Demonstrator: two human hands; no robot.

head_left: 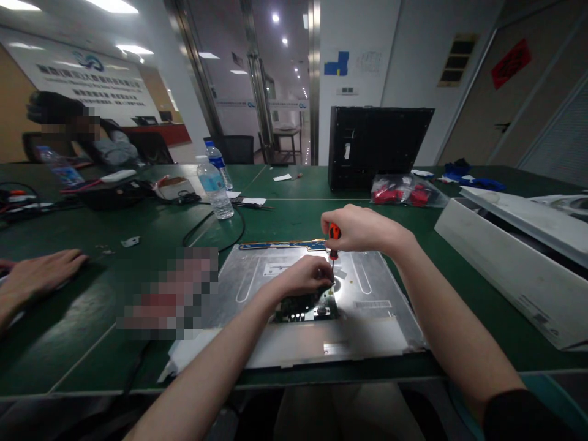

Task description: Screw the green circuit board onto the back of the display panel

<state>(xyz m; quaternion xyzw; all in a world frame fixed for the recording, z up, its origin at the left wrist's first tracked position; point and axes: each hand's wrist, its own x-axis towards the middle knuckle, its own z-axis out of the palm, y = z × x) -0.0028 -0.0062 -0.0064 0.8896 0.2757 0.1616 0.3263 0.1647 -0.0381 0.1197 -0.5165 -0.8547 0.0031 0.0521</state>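
Observation:
My right hand (358, 226) is closed around the red and black handle of a screwdriver (334, 234), which stands nearly upright with its tip down. Beside the screwdriver's shaft, the fingers of my left hand (301, 275) are pinched together just above a green circuit board (307, 311). What they pinch, if anything, is hidden. The board sits on a large silver metal panel (386, 294) lying flat on the table. Along the panel's far edge runs a narrow blue circuit strip (280, 245).
On the green table (285, 217), two water bottles (215, 190) stand behind the panel. A black monitor-like housing (376, 147) and a bag of red parts (404, 190) are behind right. A white box (514, 269) lies right; another person's hand (46, 275) rests left.

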